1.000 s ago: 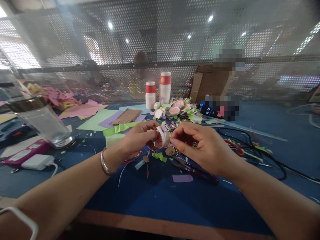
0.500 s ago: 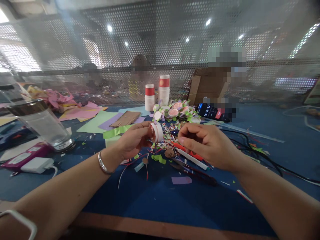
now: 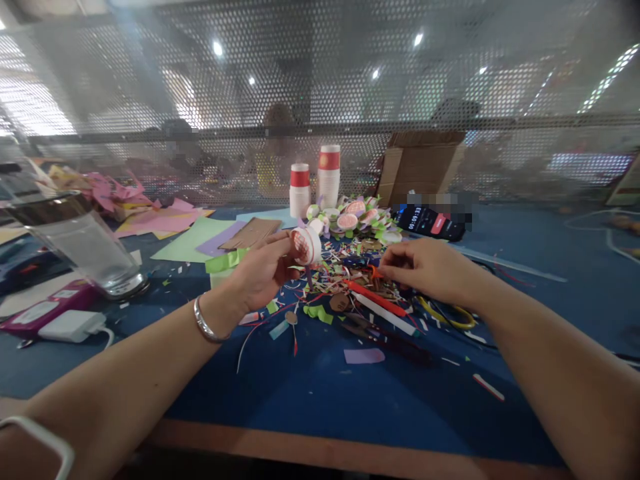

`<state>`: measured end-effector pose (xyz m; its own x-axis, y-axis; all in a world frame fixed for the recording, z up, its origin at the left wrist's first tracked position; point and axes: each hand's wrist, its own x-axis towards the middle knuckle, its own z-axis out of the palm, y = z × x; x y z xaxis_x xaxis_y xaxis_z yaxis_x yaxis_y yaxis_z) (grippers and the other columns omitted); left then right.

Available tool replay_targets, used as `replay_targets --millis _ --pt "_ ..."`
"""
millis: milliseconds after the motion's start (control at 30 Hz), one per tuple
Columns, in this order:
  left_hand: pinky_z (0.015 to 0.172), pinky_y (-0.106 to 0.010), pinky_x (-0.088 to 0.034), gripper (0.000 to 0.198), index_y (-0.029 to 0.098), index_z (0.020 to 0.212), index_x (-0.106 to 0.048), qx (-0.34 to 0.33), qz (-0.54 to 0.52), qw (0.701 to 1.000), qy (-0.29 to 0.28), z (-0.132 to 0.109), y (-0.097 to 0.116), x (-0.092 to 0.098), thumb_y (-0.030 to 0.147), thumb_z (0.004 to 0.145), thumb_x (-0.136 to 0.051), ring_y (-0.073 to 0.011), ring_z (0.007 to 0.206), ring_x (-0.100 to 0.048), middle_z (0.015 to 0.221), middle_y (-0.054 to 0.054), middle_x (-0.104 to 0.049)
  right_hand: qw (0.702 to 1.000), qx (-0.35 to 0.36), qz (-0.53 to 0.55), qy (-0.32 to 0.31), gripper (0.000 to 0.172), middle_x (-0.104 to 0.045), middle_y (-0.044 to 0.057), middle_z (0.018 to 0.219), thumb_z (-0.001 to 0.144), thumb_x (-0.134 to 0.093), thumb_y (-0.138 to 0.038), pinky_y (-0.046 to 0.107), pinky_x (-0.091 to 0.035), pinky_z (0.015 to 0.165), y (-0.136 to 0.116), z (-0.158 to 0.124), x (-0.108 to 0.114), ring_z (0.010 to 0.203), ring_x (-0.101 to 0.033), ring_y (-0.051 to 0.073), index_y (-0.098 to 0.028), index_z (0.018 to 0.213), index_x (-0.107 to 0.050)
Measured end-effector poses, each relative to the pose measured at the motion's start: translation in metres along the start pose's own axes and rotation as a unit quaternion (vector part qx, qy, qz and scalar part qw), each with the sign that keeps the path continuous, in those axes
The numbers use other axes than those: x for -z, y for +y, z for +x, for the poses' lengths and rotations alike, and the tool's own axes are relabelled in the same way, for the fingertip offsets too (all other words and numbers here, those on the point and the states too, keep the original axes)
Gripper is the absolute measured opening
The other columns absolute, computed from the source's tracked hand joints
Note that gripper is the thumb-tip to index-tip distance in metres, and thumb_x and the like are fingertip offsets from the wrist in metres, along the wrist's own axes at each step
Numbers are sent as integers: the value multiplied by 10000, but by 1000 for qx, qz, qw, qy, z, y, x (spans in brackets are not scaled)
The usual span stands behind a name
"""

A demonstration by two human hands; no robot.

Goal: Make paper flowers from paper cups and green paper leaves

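Observation:
My left hand point(image 3: 260, 275) is closed on a short white ring-shaped paper piece point(image 3: 313, 245), like a cut-down paper cup, with a red pattern inside. My right hand point(image 3: 431, 268) is above the right side of a pile of paper scraps point(image 3: 327, 270), its fingers curled together. A small orange piece point(image 3: 374, 271) shows at its fingertips; what they grip is mostly hidden. Below lie a red pen-like stick point(image 3: 377, 297) and a white one point(image 3: 385, 315). Dark-handled scissors point(image 3: 383, 339) rest in front of them.
Behind the scraps are paper flowers point(image 3: 353, 220), two paper-cup stacks point(image 3: 329, 177) and a lit phone point(image 3: 430, 223). Coloured sheets point(image 3: 190, 240), a glass bottle point(image 3: 95, 247) and a purple power strip point(image 3: 47, 307) lie left. A yellow-and-black cord point(image 3: 450, 313) loops below my right wrist.
My right hand has moved slightly right and up, away from the paper ring. The ring has tilted so more of its inside shows. The cords beneath my right wrist have shifted.

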<state>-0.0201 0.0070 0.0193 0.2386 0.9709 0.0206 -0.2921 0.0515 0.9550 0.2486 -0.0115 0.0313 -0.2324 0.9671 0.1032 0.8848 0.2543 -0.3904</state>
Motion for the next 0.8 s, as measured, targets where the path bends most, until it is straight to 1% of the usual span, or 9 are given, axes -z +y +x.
replay_targets --millis 67,133,267,367,500,667,733,800 --pt "457 -186 -355 91 163 679 -612 -11 -9 1000 12 -1 2 -1 162 661 -701 -99 613 -553 679 2 -570 999 -29 -40 15 206 -727 47 710 888 -620 -347 324 -420 640 6 3 1 649 -639 196 -212 753 -696" --pt "465 -182 -347 109 165 682 -602 -21 -15 999 21 -1 3 0 138 655 -704 -90 606 -547 676 10 -564 997 -46 -56 14 207 -722 46 695 886 -639 -349 325 -413 626 10 4 2 638 -632 196 -215 735 -687" --pt "478 -178 -336 121 176 721 -598 -37 -12 999 8 0 3 2 126 680 -700 -90 617 -555 681 11 -572 996 -66 -54 10 245 -717 56 687 862 -699 -390 333 -403 605 16 6 1 624 -618 201 -220 692 -651" --pt "485 -184 -331 115 184 761 -607 -42 -6 999 1 0 3 4 131 705 -693 -93 617 -556 679 14 -570 995 -88 -40 -5 327 -672 52 595 857 -717 -458 328 -370 557 18 6 0 558 -586 194 -227 643 -628" --pt "488 -198 -323 96 187 767 -622 -41 -6 999 5 0 3 3 139 721 -691 -96 611 -550 670 14 -566 993 -108 14 -38 397 -609 32 520 821 -753 -511 312 -310 506 20 7 -2 491 -525 169 -226 582 -616" --pt "480 -207 -325 112 174 698 -611 -27 -14 999 23 1 4 3 112 692 -704 -92 605 -543 684 7 -589 985 -130 109 -34 381 -497 -25 473 740 -819 -445 277 -257 458 23 8 -9 456 -416 119 -218 551 -578" --pt "480 -199 -332 103 175 726 -624 -29 -12 999 21 1 4 3 119 700 -707 -94 603 -553 683 9 -588 975 -143 169 -27 354 -524 -21 515 753 -794 -427 259 -310 443 22 8 -11 466 -449 115 -212 585 -570" --pt "478 -190 -341 85 176 766 -638 -32 -11 999 17 2 3 4 147 726 -707 -95 593 -556 678 11 -581 960 -150 235 -19 298 -601 9 594 776 -753 -399 258 -407 460 20 8 -10 499 -531 126 -205 638 -574"
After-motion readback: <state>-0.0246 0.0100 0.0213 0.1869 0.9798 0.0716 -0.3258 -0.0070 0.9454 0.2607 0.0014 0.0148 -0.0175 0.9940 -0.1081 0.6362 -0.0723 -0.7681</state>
